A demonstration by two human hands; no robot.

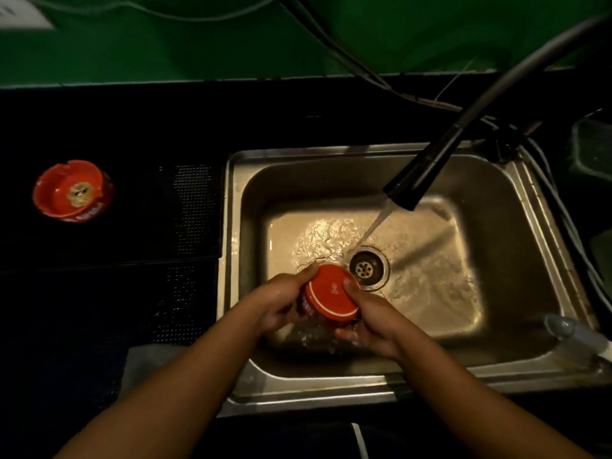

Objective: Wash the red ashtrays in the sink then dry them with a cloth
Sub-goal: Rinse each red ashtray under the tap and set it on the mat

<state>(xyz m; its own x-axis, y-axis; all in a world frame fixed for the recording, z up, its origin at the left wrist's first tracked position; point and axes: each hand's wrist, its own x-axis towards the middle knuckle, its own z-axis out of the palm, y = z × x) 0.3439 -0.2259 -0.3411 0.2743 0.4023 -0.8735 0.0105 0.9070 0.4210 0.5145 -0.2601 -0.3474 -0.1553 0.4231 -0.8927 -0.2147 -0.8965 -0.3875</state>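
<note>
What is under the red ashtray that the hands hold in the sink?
Splashing water and the sink floor. The left hand and right hand hold the ashtray, fingers curled beneath. It is turned base up, so its inside is hidden.

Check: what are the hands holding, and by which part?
Both hold one red ashtray, base up, over the sink: left hand grips its left side, right hand its right side, thumb on the base.

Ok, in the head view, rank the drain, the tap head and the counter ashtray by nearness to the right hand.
1. drain, just beyond the right hand.
2. tap head, farther back, to the right.
3. counter ashtray, far left.
</note>
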